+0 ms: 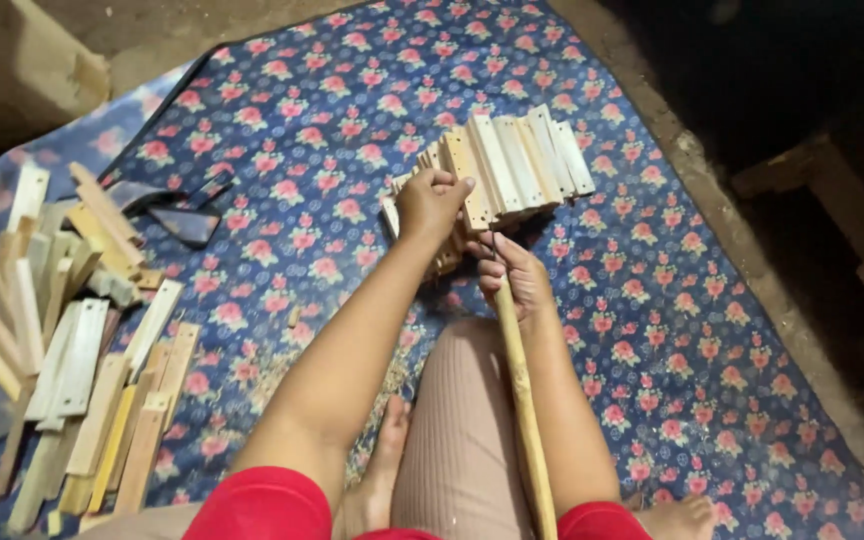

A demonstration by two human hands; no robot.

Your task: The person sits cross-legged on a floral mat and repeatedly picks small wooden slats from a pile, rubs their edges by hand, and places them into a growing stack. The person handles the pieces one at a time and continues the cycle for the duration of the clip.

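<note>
A blue floor mat printed with pink flowers [652,300] is seen spread over a dirt floor, and the person is seated on it with knees drawn up. Near the middle of the mat, toward its far edge, a bundle of short pale wooden slats [512,165] is noted, the slats set side by side on edge and fanned slightly. The left hand [432,200] is closed over the near left end of this bundle, fingers curled around the slat ends. The right hand [514,278] is held just below the bundle, fingers wrapped narrowly around the upper end of a long, thin, round wooden stick [524,400]. The stick is observed running from that hand down between the person's arms to the bottom of the view. Whether the stick's tip touches the bundle cannot be told.

Along the left edge of the mat a loose heap of flat, pale wooden slats [82,340] is recorded, the pieces lying crossed and overlapping, well apart from both hands. A dark folded strap or cloth [182,215] lies just beyond the heap. A tan block-like object [12,70] is seen at the far left corner, off the mat.
</note>
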